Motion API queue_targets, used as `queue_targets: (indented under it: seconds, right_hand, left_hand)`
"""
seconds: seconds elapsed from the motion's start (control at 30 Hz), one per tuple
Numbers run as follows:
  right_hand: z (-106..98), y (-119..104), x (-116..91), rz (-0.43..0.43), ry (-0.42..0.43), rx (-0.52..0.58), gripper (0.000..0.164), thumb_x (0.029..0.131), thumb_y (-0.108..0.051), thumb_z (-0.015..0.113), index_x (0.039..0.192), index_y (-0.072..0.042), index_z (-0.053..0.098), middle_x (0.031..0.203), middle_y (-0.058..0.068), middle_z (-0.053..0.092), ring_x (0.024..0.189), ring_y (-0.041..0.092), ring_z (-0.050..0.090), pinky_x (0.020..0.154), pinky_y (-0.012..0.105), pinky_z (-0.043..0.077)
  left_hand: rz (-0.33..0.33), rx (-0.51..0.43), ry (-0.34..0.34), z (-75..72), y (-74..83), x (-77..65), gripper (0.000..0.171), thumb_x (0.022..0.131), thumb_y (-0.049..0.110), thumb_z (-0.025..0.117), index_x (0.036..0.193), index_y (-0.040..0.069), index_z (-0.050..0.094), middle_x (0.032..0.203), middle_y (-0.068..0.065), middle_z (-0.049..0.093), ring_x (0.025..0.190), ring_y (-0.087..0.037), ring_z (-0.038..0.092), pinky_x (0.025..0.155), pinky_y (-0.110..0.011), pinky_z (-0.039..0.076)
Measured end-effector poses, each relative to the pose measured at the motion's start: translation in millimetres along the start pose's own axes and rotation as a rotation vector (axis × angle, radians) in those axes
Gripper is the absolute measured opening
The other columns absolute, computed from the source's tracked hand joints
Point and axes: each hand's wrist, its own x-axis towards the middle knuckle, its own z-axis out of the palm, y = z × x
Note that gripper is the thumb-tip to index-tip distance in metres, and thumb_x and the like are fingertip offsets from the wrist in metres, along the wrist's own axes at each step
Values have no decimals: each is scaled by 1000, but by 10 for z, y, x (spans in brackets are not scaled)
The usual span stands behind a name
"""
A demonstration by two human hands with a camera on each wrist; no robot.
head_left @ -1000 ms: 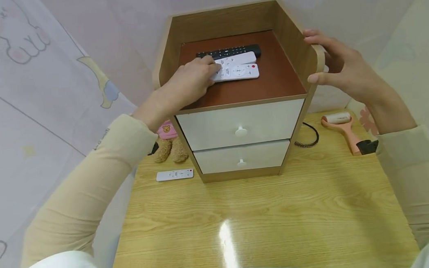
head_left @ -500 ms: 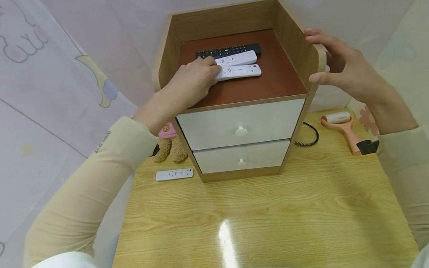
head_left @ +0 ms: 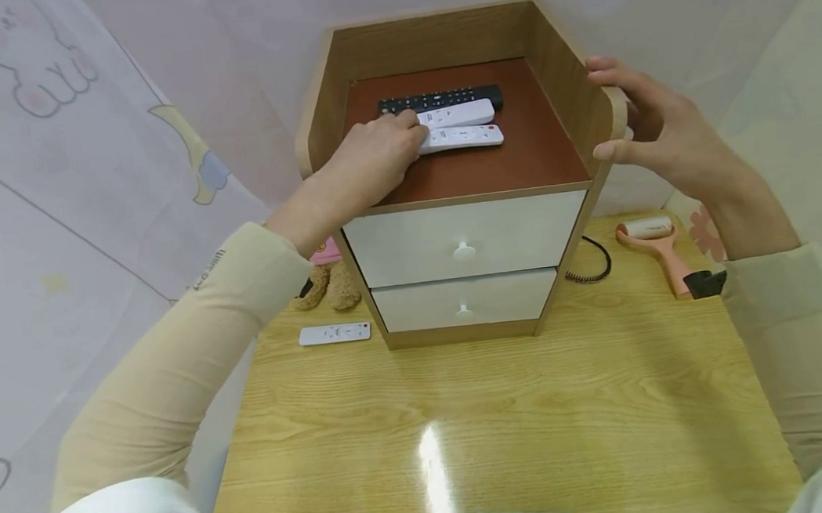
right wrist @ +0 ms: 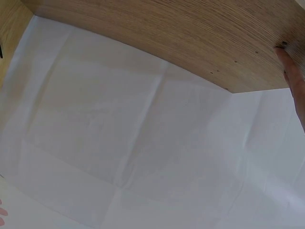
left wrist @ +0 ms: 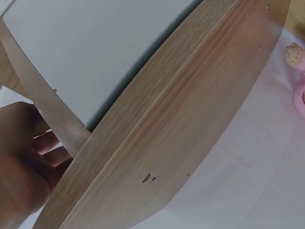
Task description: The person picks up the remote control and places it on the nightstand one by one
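Note:
On the red-brown top of a small wooden cabinet (head_left: pixel 458 335), my left hand (head_left: pixel 379 152) grips the left end of the front white remote control (head_left: pixel 463 136). A second white remote control (head_left: pixel 462 114) lies just behind, and a black remote control (head_left: pixel 444 99) lies along the back. Seen from the left wrist, the hand (left wrist: pixel 24 157) is partly behind the cabinet's side panel (left wrist: pixel 157 138) and the remotes are hidden. My right hand (head_left: pixel 671 127) holds the cabinet's right side panel (head_left: pixel 570 90), thumb at the front edge. One finger (right wrist: pixel 291 71) touches the panel's outer face in the right wrist view.
The cabinet's two white drawers (head_left: pixel 466 237) are closed. Left of it on the wooden table (head_left: pixel 534 421) lie another white remote control (head_left: pixel 334 334) and a brown plush toy (head_left: pixel 343 286). An orange lint roller (head_left: pixel 658 249) and a coiled black cord (head_left: pixel 598 265) lie right.
The front white remote control has shifted slightly right and tipped a little, with my left hand moving slightly right along with it. My right hand stays on the side panel.

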Motion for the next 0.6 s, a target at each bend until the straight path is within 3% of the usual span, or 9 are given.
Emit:
queue_targets:
  seconds: [0.2, 0.3, 0.37, 0.53, 0.6]
  right_hand:
    - [-8, 12, -13, 12, -12, -21, 72, 76, 29, 57, 141, 2, 42, 157, 12, 22, 145, 25, 17, 99, 19, 43]
    - [-10, 7, -14, 10, -13, -28, 72, 76, 29, 57, 142, 2, 42, 157, 13, 23, 145, 25, 17, 97, 19, 44]
    - [-4, 2, -15, 5, -9, -26, 72, 76, 29, 57, 141, 2, 42, 157, 13, 23, 145, 25, 18, 98, 19, 44]
    - [20, -9, -12, -4, -1, -4, 71, 76, 29, 58, 140, 3, 43, 157, 14, 24, 145, 25, 17, 100, 20, 42]
    - [25, -16, -6, -3, -2, -5, 71, 76, 28, 58, 140, 3, 43, 157, 14, 24, 145, 25, 17, 100, 19, 43]
  left_hand:
    - [-23, 17, 11, -119, 70, -110, 30, 100, 18, 53, 124, 0, 60, 122, -15, 58, 107, -33, 57, 73, -51, 56]
    - [-34, 11, 98, -286, 161, -251, 34, 100, 20, 52, 130, 3, 58, 129, -11, 57, 118, -30, 53, 73, -51, 57]
    - [-19, -33, 215, -382, 218, -370, 33, 100, 18, 52, 130, 3, 58, 130, -10, 57, 121, -28, 52, 82, -48, 56]
    - [109, -185, 650, -495, 247, -764, 25, 97, 5, 56, 118, -4, 65, 118, -17, 64, 111, -32, 58, 99, -35, 48]
    - [58, -239, 828, -510, 226, -964, 21, 95, 4, 58, 113, -3, 68, 114, -15, 66, 105, -32, 61, 95, -31, 50]
